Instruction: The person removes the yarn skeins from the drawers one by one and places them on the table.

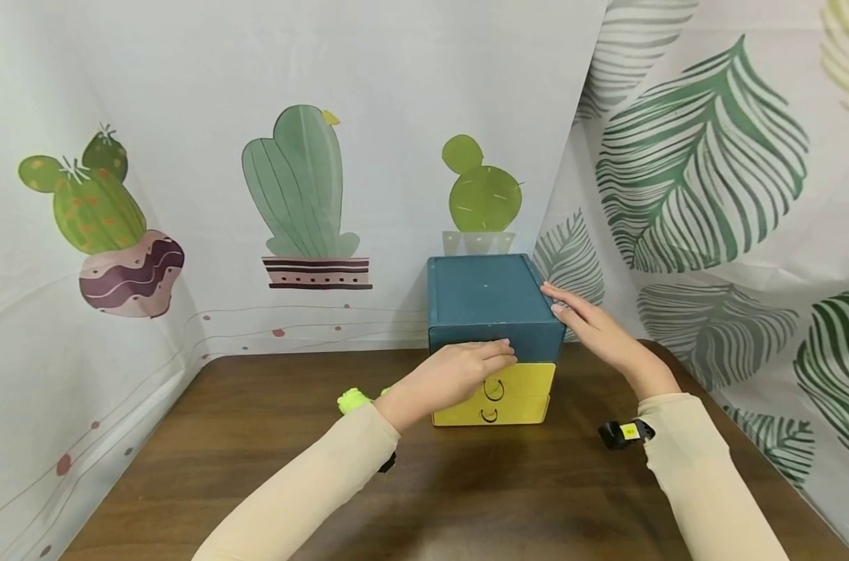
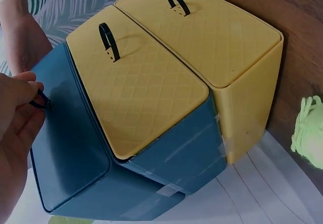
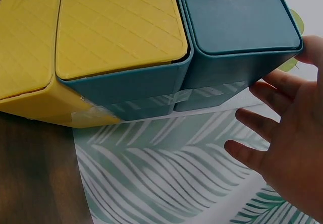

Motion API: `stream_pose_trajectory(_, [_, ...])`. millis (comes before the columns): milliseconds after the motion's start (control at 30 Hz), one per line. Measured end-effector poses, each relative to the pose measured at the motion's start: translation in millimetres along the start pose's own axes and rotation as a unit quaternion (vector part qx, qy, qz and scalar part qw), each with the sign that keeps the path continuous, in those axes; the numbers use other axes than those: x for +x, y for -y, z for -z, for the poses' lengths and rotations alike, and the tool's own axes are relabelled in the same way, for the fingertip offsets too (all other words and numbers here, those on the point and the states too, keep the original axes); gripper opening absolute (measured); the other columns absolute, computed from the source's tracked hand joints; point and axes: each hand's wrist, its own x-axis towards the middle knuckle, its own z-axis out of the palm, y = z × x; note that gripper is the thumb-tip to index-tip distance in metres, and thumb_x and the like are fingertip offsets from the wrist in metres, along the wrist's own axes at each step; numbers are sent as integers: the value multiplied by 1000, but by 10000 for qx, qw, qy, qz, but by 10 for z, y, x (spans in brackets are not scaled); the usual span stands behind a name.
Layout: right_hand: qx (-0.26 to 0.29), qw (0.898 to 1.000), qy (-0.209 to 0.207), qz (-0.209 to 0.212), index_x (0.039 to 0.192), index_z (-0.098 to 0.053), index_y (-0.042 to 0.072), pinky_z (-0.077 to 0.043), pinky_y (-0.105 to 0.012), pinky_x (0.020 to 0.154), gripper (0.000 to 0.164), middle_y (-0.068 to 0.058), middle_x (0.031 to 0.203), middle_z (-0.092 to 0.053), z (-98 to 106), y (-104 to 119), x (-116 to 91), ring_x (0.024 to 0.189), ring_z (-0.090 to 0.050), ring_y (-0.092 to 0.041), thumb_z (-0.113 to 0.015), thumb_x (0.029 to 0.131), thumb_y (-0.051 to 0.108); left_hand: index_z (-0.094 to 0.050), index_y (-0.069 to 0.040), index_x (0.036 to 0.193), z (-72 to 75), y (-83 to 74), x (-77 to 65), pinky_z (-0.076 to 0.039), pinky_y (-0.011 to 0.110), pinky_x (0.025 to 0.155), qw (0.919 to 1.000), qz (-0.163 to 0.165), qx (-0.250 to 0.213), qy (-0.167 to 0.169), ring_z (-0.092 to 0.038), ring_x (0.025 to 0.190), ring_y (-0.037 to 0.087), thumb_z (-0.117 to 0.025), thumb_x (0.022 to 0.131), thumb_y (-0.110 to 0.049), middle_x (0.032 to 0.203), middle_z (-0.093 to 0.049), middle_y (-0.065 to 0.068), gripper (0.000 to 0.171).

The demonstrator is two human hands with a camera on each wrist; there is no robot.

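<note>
A small three-drawer box stands at the back of the table, its blue top [image 1: 487,288] uppermost. My left hand [image 1: 459,370] is at the front of the blue top drawer [image 2: 70,143]. In the left wrist view, its thumb and fingers pinch the dark loop handle [image 2: 41,103]. That drawer sits flush in its frame. Below are two yellow drawers [image 1: 530,379] with black loop handles. My right hand [image 1: 596,331] lies along the box's right upper edge, fingers spread in the right wrist view and fingertips right at the blue side [image 3: 217,77].
A bright green yarn-like bundle [image 1: 354,400] lies left of the box, partly behind my left forearm. Clear tape [image 3: 176,97] runs across the box's side. The brown wooden table [image 1: 480,499] meets a patterned cloth backdrop [image 1: 389,179] close behind the box.
</note>
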Motion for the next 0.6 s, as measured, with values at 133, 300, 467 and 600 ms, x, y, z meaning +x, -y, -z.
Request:
stream_pose_trajectory(133, [8,10000,9,11,151,-30,11,-20,-62,109,52,-10,158,-21,-4,-1,3,143,-18,-38,-38,105,33,-58,-11,131,9,13,0,-39,22,103,9999,-38,81,56,-48,129,13,-62,90,3,138,-54,3,44])
stream_pose_trajectory(300, [35,10000,-28,30,151,-31,11,-20,-62,109,51,-11,158,-22,-1,-1,0,143,-18,-37,-39,105,30,-57,-10,133,6,-10,-11,-38,23,104,9995,-85,310,27,-48,129,14,-61,91,0,139,-53,4,43])
stream_pose_trajectory(467, [101,9999,9,46,151,-30,10,-19,-62,110,50,-12,158,-21,1,0,-6,144,-16,-37,-39,105,27,-54,-6,135,-33,-59,-115,-32,24,108,9986,-268,202,-411,-44,133,17,-63,92,-6,140,-51,8,45])
stream_pose_trajectory(600, [100,9999,24,34,151,-29,10,-19,-63,109,51,-12,158,-20,10,20,0,143,-16,-38,-39,105,27,-57,-3,132,-96,-81,-251,-32,25,109,9914,-586,23,-1170,-48,130,19,-64,92,-7,135,-57,9,40])
